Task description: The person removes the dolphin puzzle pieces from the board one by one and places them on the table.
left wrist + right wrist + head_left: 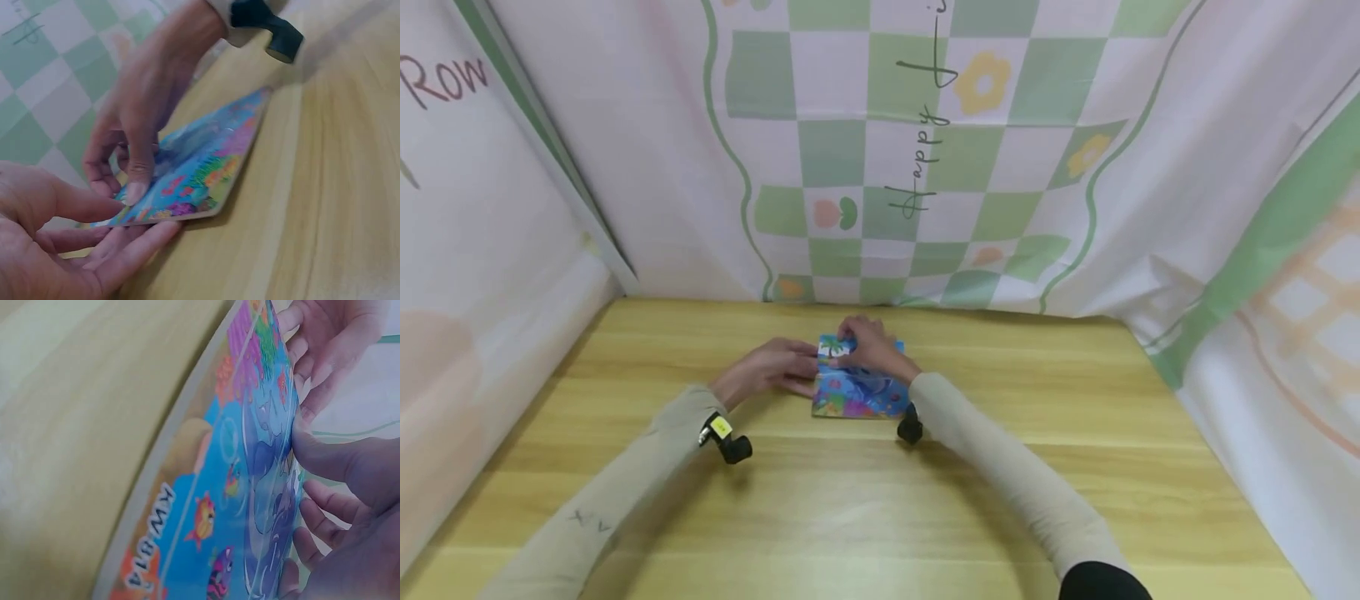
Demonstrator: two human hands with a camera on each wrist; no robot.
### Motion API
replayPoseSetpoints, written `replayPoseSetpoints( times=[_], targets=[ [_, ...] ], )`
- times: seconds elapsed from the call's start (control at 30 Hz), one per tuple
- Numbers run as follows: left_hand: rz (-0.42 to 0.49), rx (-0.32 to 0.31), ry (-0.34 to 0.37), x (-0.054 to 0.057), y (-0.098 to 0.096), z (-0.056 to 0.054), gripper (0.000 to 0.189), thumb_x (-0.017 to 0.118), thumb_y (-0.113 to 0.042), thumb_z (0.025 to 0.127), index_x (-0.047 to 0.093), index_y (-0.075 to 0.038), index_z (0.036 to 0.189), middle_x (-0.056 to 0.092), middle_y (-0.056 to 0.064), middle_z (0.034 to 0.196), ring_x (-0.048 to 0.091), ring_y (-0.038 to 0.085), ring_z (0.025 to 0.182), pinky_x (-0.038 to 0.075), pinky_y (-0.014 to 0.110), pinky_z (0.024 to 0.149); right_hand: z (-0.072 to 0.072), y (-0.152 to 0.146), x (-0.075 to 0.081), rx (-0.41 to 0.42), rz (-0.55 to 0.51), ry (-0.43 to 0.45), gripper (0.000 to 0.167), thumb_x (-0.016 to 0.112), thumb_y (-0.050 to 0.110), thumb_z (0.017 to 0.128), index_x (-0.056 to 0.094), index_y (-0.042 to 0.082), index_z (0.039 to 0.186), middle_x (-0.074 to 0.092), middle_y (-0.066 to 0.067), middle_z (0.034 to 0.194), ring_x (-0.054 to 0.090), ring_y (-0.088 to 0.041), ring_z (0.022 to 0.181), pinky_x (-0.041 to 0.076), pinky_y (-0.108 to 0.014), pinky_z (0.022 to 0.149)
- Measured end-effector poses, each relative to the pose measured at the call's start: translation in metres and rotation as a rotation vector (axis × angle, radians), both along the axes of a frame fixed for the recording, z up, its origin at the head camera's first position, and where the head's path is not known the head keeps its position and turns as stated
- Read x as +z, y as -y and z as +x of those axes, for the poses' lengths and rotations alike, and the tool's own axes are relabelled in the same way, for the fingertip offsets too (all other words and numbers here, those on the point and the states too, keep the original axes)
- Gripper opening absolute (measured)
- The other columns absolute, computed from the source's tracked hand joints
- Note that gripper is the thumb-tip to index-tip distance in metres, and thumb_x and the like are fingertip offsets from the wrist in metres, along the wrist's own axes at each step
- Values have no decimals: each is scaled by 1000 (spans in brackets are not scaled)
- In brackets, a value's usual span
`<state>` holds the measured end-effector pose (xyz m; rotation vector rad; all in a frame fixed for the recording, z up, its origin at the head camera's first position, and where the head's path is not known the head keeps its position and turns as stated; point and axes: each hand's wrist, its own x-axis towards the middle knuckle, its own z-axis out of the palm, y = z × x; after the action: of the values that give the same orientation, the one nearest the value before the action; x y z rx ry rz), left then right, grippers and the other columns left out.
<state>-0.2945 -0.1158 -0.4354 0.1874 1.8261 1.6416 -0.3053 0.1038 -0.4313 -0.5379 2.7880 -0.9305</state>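
A flat rectangular board (857,396) with a bright undersea picture lies on the wooden table. In the right wrist view its printed face shows a dolphin, small fish, coral and the marking "KW-814", with a glossy sheen and thin straight lines. My left hand (772,367) holds the left edge, thumb above and fingers (140,250) low along the rim. From the right, my right hand (874,348) reaches over the board. Its thumb (136,184) presses the picture near the upper left corner, the other fingers curled close by. Both thumbs are close together there.
The wooden table (850,517) stretches out around the board. Behind it hangs a green and white checked cloth (895,158), with pale printed curtains at the left (490,275) and right (1300,333). Each wrist carries a small black camera.
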Motion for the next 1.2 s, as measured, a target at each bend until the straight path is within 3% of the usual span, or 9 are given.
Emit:
replayPoseSetpoints(
  times=[0.17,0.33,0.5,0.77,0.9,1.2],
  targets=[
    [-40,62,-47,-5,-4,1,55,58,1,101,40,16,151,66,33,128,75,18,84,68,33,82,-1,1,-2,-17,-14,17,37,84,22,91,62,5,116,60,-15,128,45,-40,126,30,-73,114],
    [-88,162,-78,-9,-15,1,49,63,1,99,49,14,144,69,27,117,72,14,76,68,29,74,-1,0,-2,-21,-38,16,37,83,22,91,61,6,116,59,-15,127,44,-40,127,26,-77,115],
    [-115,204,-78,-10,-21,4,49,65,1,98,50,11,143,64,26,123,69,15,77,68,26,74,4,-2,-4,-27,-60,-22,36,83,20,92,60,5,115,61,-14,124,44,-38,125,26,-76,115],
    [-123,238,-69,-9,-23,5,47,65,-1,98,52,8,142,63,25,126,69,16,80,68,26,75,8,0,-6,-21,-80,-49,44,82,19,93,64,4,129,59,-17,128,44,-37,123,26,-78,113],
    [-131,234,-76,-9,-21,6,48,65,0,98,51,8,143,63,26,127,70,18,85,68,28,77,8,1,-5,-20,-62,-44,41,82,22,93,67,8,128,56,-16,133,42,-37,128,26,-80,113],
    [-136,224,-82,-7,-17,6,49,65,0,97,50,8,143,64,26,126,70,21,89,68,30,80,4,2,-10,-3,-58,-57,40,81,26,94,64,13,128,52,-16,125,43,-37,122,37,-61,103]
  ],
)
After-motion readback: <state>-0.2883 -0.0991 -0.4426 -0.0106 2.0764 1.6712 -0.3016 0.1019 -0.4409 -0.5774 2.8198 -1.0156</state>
